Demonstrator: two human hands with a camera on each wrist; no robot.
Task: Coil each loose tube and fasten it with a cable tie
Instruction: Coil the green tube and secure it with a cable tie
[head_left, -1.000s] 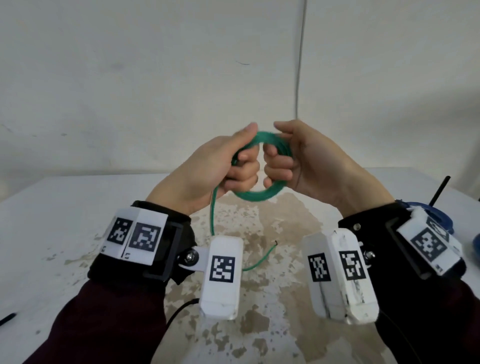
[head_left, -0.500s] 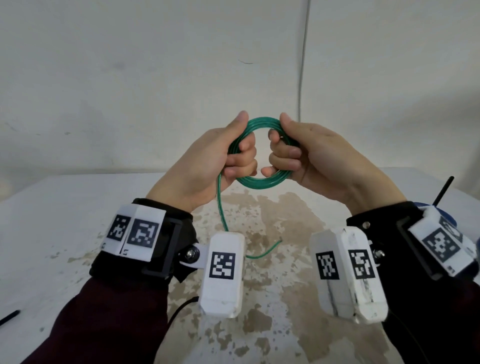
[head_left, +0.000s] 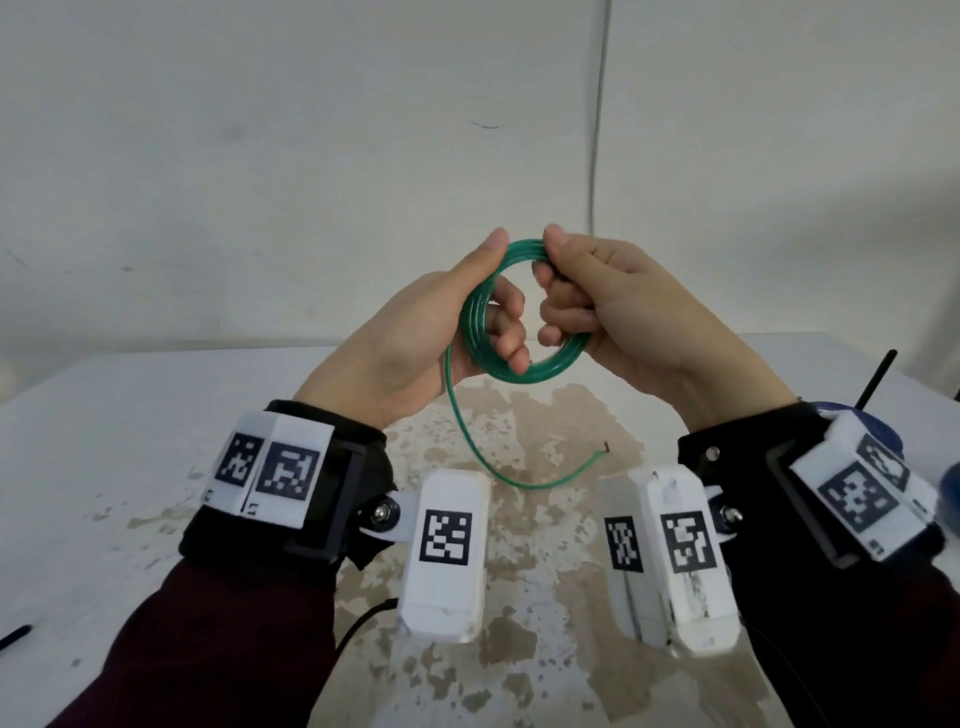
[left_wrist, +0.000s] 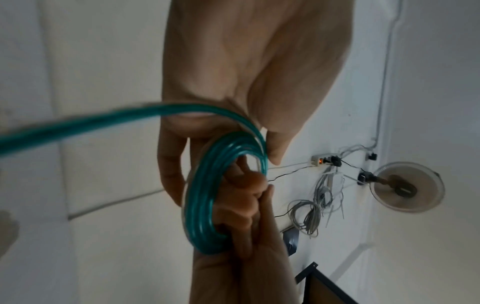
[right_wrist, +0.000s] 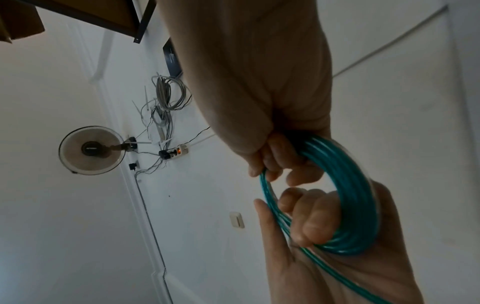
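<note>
Your fingers (head_left: 506, 332) hide parts of coil (head_left: 540, 371). Tail (left_wrist: 64, 127) blurred, cut at left-wrist frame edge. Blue thing (head_left: 950, 483) right of your right wrist: cut off, unidentifiable.

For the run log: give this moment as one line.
step: coiling | left hand: grips coil | right hand: grips coil | tail: loose, hanging | tie: not seen
</note>
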